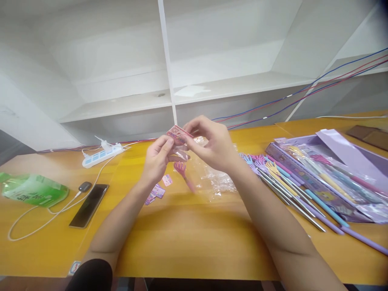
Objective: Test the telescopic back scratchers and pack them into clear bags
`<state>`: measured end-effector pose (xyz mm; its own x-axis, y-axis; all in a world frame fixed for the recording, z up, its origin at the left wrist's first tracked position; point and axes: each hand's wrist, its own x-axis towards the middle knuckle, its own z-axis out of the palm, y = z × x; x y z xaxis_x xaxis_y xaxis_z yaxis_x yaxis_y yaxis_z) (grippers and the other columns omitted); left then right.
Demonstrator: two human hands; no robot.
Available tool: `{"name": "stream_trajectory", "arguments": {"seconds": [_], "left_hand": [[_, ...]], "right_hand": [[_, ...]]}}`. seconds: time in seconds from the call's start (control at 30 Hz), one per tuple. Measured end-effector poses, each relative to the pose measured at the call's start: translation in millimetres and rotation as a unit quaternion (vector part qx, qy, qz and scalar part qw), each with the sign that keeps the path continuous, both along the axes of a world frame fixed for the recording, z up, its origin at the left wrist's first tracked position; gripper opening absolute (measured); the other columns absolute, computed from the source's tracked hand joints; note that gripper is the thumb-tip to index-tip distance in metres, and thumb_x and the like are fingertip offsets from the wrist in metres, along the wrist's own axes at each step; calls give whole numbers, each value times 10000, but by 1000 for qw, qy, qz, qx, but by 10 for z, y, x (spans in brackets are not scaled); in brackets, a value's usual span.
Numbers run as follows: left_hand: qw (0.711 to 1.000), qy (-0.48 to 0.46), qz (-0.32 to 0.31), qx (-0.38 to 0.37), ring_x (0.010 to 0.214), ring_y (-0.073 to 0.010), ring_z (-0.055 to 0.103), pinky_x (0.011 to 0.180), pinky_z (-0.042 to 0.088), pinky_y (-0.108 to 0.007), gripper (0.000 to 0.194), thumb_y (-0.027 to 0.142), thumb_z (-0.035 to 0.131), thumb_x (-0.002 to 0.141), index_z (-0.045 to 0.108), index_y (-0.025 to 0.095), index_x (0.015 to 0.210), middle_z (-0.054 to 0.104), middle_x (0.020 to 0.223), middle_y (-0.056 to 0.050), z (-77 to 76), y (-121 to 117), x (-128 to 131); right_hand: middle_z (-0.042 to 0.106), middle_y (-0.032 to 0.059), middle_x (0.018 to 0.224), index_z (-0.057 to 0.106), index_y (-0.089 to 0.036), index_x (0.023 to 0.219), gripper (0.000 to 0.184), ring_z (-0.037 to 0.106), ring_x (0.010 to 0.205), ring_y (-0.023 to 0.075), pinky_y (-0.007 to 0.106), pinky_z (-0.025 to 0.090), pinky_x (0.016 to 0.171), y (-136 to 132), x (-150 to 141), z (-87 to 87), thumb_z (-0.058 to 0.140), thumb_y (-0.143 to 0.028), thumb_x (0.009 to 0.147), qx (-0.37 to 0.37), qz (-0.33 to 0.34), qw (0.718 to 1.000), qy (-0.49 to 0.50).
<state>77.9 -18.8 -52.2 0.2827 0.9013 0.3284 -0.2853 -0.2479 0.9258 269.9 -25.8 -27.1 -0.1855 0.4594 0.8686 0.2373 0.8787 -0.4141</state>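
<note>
My left hand [157,158] and my right hand [214,143] come together above the table, fingers pinched on a small pink printed card [178,133]. Clear plastic film hangs just under the card, between the hands. Below them is a pink back scratcher [180,167] with a hand-shaped head, its handle blurred; whether it rests on the table I cannot tell. Several small printed cards [157,191] lie by my left forearm. Crumpled clear wrappers [220,182] lie beyond my right wrist. To the right, several colourful back scratchers [291,190] are piled together, partly hidden by my right arm.
A purple box [312,178] holding wrapped back scratchers stands at the right. On the left are a green bottle [36,190] on its side, a phone [89,206], a white cable and a power strip [102,155]. White shelving [121,103] rises behind the table.
</note>
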Motion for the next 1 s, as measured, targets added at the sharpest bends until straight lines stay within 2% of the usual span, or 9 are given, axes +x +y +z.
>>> {"name": "stream_trajectory", "arguments": {"seconds": [0.17, 0.4, 0.53, 0.63, 0.73, 0.87, 1.0], "left_hand": [[999, -32, 20, -15, 845, -218, 809, 762, 694, -338, 354, 493, 815, 917, 786, 152, 1003, 812, 958, -86, 37, 22, 3], [997, -46, 43, -36, 895, -248, 820, 811, 699, -380, 300, 440, 821, 884, 804, 141, 910, 833, 980, -108, 68, 6, 4], [997, -33, 52, -39, 890, -258, 826, 774, 690, -348, 300, 422, 795, 889, 804, 122, 896, 838, 994, -135, 89, -14, -2], [998, -40, 33, -43, 872, -260, 828, 765, 692, -353, 301, 420, 802, 888, 795, 122, 928, 832, 962, -125, 72, -4, -5], [997, -59, 20, -50, 858, -244, 825, 831, 704, -400, 288, 400, 849, 855, 757, 137, 928, 803, 873, -76, 45, 4, -3], [996, -68, 12, -63, 863, -230, 816, 920, 692, -458, 324, 395, 892, 828, 674, 155, 836, 764, 807, -34, 41, -18, 0], [995, -69, 4, -65, 963, -242, 814, 966, 674, -465, 374, 450, 877, 858, 649, 160, 799, 791, 931, -63, 57, -49, -8]], "right_hand": [[662, 55, 1018, 629, -190, 1021, 50, 612, 954, 149, 316, 554, 836, 18, -31, 4, 606, -211, 1060, 108, -103, 987, -66], [685, 33, 963, 632, -202, 1020, 59, 610, 918, 146, 317, 526, 823, 0, -81, -26, 611, -168, 1064, 163, -155, 973, -44], [685, 11, 930, 645, -201, 1027, 75, 625, 850, 112, 272, 541, 755, -65, -89, 13, 639, -127, 1040, 149, -151, 977, 8], [709, -5, 946, 658, -207, 1056, 52, 661, 798, 85, 239, 561, 716, -141, -89, 44, 664, -159, 1037, 120, -101, 987, 17], [740, -16, 965, 655, -214, 1074, 47, 707, 819, 82, 222, 589, 755, -199, -99, 41, 679, -194, 1039, 111, -63, 992, -3], [741, -17, 910, 656, -204, 1027, 47, 693, 787, 88, 232, 542, 739, -209, -97, 29, 637, -173, 1057, 101, -111, 987, -57], [717, 11, 911, 665, -196, 999, 121, 652, 796, 105, 254, 507, 737, -169, -60, 41, 579, -171, 1081, 126, -124, 980, -93]]}}
